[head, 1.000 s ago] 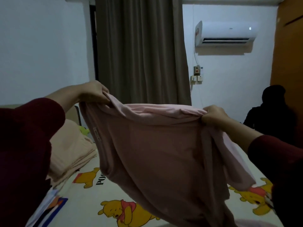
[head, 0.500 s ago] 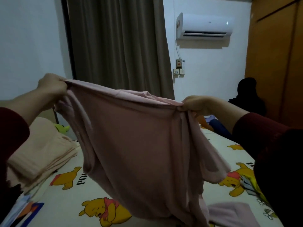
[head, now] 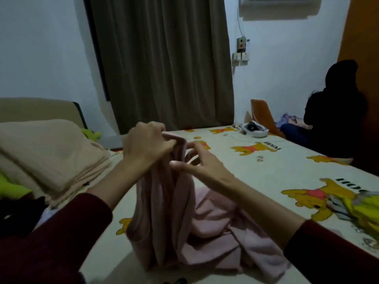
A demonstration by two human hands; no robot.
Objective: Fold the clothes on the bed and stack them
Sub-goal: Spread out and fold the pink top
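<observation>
Pink garment (head: pixel 164 212): upper edges gathered together above bed (head: pixel 256 175), lower part bunched on sheet. Left hand (head: pixel 146 147): fingers curled tight on gathered top edge. Right hand (head: pixel 196 162): fingers spread, loosely hooked at cloth just beside left; firm hold or not, cannot tell. Beige folded pile (head: pixel 51 154): stacked at left, apparently done. Yellow-and-grey clothing (head: pixel 356 206): loose at right edge, unfolded. Progress: first lengthwise fold under way, not yet laid flat; stacking of this piece and remaining items outstanding.
</observation>
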